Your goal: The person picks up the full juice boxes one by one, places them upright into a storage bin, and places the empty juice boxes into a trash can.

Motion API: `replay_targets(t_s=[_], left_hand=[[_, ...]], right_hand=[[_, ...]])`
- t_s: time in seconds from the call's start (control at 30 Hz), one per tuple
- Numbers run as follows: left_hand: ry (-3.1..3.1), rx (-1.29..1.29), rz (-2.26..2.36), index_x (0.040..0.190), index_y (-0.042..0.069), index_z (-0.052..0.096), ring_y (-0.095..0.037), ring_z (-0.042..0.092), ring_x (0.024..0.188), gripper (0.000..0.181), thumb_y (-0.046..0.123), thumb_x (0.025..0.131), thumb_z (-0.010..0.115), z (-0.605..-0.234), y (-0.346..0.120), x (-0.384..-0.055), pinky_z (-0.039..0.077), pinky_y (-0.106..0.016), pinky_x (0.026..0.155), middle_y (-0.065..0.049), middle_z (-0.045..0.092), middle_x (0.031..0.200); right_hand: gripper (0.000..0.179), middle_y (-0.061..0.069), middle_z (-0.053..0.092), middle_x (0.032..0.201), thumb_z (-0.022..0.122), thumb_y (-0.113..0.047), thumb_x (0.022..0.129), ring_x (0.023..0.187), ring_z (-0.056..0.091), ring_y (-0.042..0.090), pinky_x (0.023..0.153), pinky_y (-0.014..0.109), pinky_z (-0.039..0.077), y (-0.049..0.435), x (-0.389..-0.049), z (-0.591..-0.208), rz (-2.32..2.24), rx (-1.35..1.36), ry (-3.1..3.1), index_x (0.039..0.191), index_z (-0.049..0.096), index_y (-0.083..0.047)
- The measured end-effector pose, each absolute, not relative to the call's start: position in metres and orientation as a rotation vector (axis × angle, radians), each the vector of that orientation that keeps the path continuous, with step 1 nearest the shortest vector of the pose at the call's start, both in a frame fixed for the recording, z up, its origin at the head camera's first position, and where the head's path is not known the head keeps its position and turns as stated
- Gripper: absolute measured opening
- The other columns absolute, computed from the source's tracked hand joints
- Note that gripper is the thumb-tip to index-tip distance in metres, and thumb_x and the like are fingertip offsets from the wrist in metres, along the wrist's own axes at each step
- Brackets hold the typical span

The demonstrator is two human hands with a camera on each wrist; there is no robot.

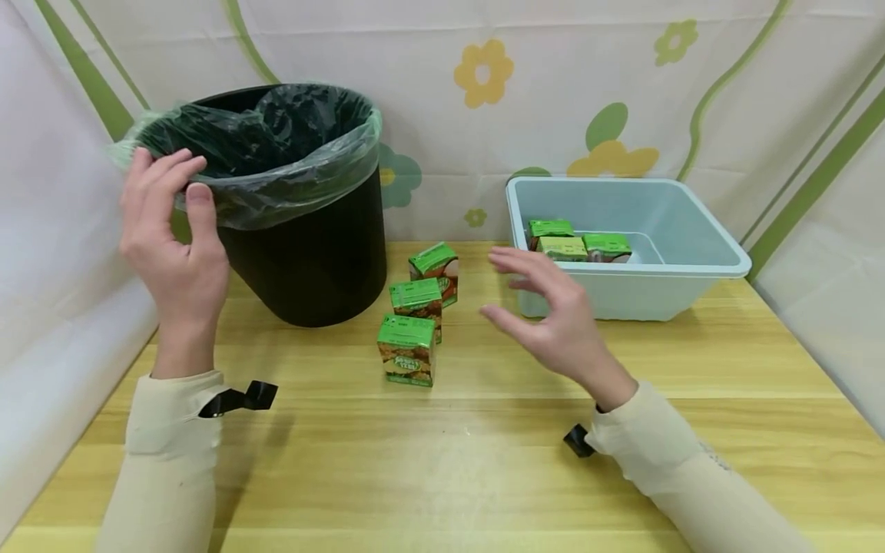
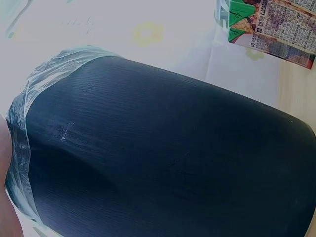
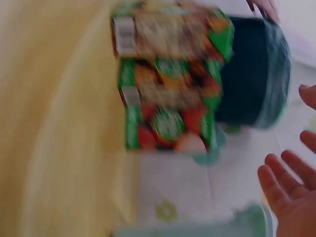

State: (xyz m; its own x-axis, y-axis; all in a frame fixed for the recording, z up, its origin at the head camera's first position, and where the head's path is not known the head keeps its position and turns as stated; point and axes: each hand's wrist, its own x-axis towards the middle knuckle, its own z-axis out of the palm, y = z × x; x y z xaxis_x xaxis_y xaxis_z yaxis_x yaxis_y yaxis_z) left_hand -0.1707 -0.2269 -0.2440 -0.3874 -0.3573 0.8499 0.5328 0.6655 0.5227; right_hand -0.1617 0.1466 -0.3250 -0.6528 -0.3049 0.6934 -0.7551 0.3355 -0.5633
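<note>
My left hand [image 1: 173, 238] is raised at the near left rim of a black trash bin [image 1: 318, 269], its loosely bent fingers overlapping the bin's clear green liner bag [image 1: 290, 188]. In the left wrist view the bin's dark side [image 2: 163, 148] fills most of the picture. My right hand [image 1: 553, 315] hovers over the table, fingers spread and holding nothing, between the tub and a row of small green-topped cartons. The row has a front carton [image 1: 406, 357], a middle carton [image 1: 417, 296] and a back carton [image 1: 437, 269]. The right wrist view shows these cartons [image 3: 170, 79] blurred.
A pale blue tub [image 1: 622, 288] stands at the back right, with a green-topped carton [image 1: 607, 246], a yellow-topped carton [image 1: 563, 247] and another green one [image 1: 551, 228] inside. Behind everything hangs a white flower-print cloth [image 1: 429, 92]. The wooden table [image 1: 429, 476] lies beneath.
</note>
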Motion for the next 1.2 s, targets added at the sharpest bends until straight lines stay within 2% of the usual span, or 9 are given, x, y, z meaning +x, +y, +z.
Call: replay_targets(t_s=[0.17,0.4,0.63,0.87,1.07,1.2], left_hand=[[-1.72,-0.156,-0.946,0.121,-0.004,0.076,-0.016,0.05,0.151,0.029,0.01,0.103,0.059,-0.244,-0.227,-0.172,0.027,-0.029,0.132,-0.02,0.073,0.131],[-1.735,-0.15,-0.947,0.123,-0.004,0.075,-0.017,0.048,0.152,0.03,0.011,0.103,0.058,-0.245,-0.228,-0.169,0.027,-0.028,0.132,-0.023,0.072,0.132],[-1.718,-0.153,-0.955,0.122,-0.004,0.076,-0.016,0.049,0.151,0.029,0.011,0.103,0.059,-0.243,-0.229,-0.168,0.028,-0.029,0.132,-0.023,0.072,0.131],[-1.717,-0.16,-0.96,0.121,-0.004,0.076,-0.016,0.049,0.152,0.029,0.011,0.102,0.06,-0.243,-0.228,-0.17,0.027,-0.029,0.132,-0.024,0.072,0.132],[-1.72,-0.157,-0.956,0.122,-0.002,0.076,-0.015,0.049,0.151,0.031,0.014,0.102,0.06,-0.243,-0.229,-0.171,0.027,-0.029,0.132,-0.022,0.072,0.133],[-1.717,-0.16,-0.958,0.122,-0.003,0.076,-0.015,0.05,0.151,0.032,0.015,0.102,0.06,-0.243,-0.23,-0.171,0.028,-0.029,0.132,-0.022,0.072,0.133]], right_hand=[[0.062,0.004,0.064,0.147,0.086,-0.011,0.088,0.126,0.067,0.025,0.101,0.039,0.062,0.119,-0.154,-0.335,1.415,0.974,-2.273,0.145,0.063,-0.012],[0.062,0.005,0.065,0.142,0.088,-0.02,0.089,0.122,0.068,0.025,0.1,0.044,0.062,0.096,-0.146,-0.34,1.468,1.007,-2.393,0.145,0.063,-0.013],[0.058,0.003,0.069,0.133,0.089,-0.026,0.087,0.117,0.068,0.016,0.094,0.036,0.063,0.08,-0.145,-0.341,1.353,1.052,-2.436,0.139,0.067,-0.012],[0.052,0.002,0.072,0.13,0.088,-0.026,0.089,0.116,0.07,0.016,0.088,0.035,0.064,0.075,-0.145,-0.339,1.233,1.074,-2.448,0.135,0.069,-0.011],[0.046,0.002,0.075,0.128,0.086,-0.027,0.09,0.118,0.072,0.019,0.096,0.044,0.062,0.071,-0.146,-0.338,1.124,1.063,-2.496,0.131,0.072,-0.011],[0.04,0.002,0.077,0.124,0.085,-0.025,0.091,0.116,0.073,0.019,0.097,0.045,0.062,0.071,-0.148,-0.337,1.104,1.077,-2.495,0.127,0.075,-0.011]])
